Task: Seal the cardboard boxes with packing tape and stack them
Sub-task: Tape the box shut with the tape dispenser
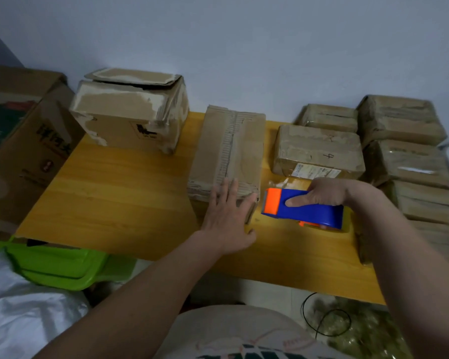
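**Tape dispenser in one hand, flat palm on the worn box**

The right hand [324, 194] is wrapped round a smooth plastic tape dispenser [302, 207], blue in the body with an orange front end, thumb lying along its side. The dispenser sits low over the yellow wooden table [109, 203], its orange nose just beside the near right corner of a long cardboard box [228, 151]. The left hand [228, 216] lies flat with straight fingers pressed on that box's near end, gripping nothing. The box is scuffed, its top paper torn away along the centre seam so the ribbed corrugation shows.

At 1 o'clock from the dispenser lies a squat box marked "4" [319, 151], glossy with tape and bearing a white label. Beyond it, from 1 to 3 o'clock, stacked taped boxes [410, 161] crowd the table's right edge. At 10 o'clock stands a taller battered box [130, 112], surface peeled in pale patches, its top flaps loosely folded. Farther left a large printed carton [24, 141] leans in. At 8 o'clock, below the table edge, sits a green plastic stool [62, 265].
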Demonstrator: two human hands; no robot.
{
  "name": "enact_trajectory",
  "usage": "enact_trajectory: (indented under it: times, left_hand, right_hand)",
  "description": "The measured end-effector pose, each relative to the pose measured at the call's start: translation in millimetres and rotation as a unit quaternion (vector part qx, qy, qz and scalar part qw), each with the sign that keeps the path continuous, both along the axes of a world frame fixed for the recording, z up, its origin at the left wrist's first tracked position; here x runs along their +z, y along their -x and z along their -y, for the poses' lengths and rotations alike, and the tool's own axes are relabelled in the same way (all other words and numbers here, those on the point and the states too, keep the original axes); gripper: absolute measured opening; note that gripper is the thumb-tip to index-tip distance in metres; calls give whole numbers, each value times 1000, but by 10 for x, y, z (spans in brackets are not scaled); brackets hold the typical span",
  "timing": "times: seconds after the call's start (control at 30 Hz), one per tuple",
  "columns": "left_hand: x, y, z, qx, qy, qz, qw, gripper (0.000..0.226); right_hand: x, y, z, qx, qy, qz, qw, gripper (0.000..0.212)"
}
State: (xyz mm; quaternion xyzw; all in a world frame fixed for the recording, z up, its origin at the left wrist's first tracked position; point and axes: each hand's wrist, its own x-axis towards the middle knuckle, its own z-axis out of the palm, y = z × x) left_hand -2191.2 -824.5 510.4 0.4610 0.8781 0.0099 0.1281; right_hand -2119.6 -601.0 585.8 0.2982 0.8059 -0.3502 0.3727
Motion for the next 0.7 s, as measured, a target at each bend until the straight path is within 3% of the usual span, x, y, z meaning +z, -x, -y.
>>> enact_trajectory:
  times: [0.1,0.2,0.57,0.7]
  left_hand:
    - [-49,45,-14,-34,-48,7,998,78]
    - [-107,94,-2,-26,-13,12,999,92]
    - [-97,134,-61,-14,30,-4,999,91]
    - [-122,120,-74,-7,33,-11,999,92]
  right_hand:
    - [-23,-13,-17,17,7,8,1000,71]
    - [-36,-24,-42,9,31,5,999,73]
    - [58,-432,-438,-4,62,26,998,60]
    - [-61,-389,-401,5,28,22,999,77]
